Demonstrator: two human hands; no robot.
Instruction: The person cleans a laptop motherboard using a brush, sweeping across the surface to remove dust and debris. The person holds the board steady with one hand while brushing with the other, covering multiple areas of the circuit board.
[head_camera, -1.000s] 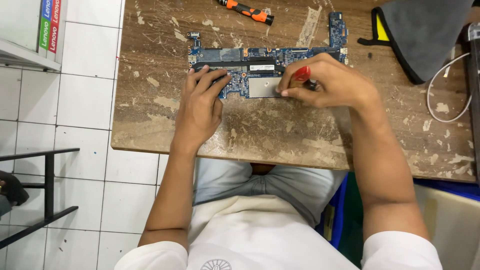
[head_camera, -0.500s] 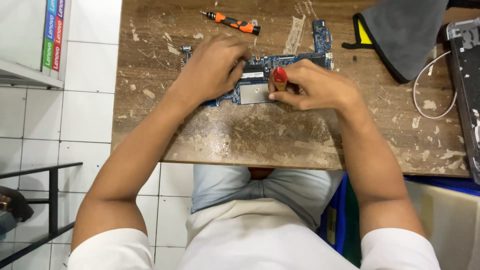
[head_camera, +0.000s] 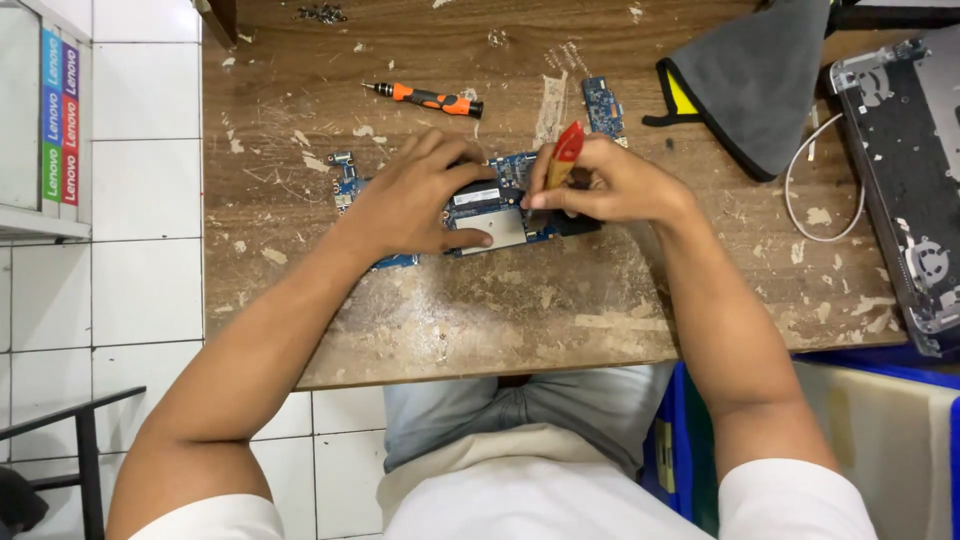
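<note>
A scuffed wooden table (head_camera: 560, 310), flecked with pale scraps, fills most of the head view, with white floor tiles (head_camera: 140, 210) to its left. At the table's right edge lies a dark laptop shell (head_camera: 905, 170), turned inside up, with a white cable (head_camera: 815, 200) curling just beside it. A grey cloth pouch (head_camera: 750, 80) with a yellow inner patch sits at the top right, well apart from the hands. An orange and black screwdriver (head_camera: 425, 98) lies alone above the left hand, and a small blue board (head_camera: 603, 107) rests near the top centre. Nothing stands between the hands and the work. The blue circuit board (head_camera: 500, 205) lies flat near the middle of the table, long and narrow, with a silver square plate at its centre and its left end poking out past the wrist. The left hand (head_camera: 415, 200) rests palm down on its left half, fingers loosely spread, the thumb just beside the silver plate. The right hand (head_camera: 610, 190) covers the board's right end, its fingers pinching a tool with a red and yellowish handle (head_camera: 565, 152), which stands tilted, its tip down on the board.
</note>
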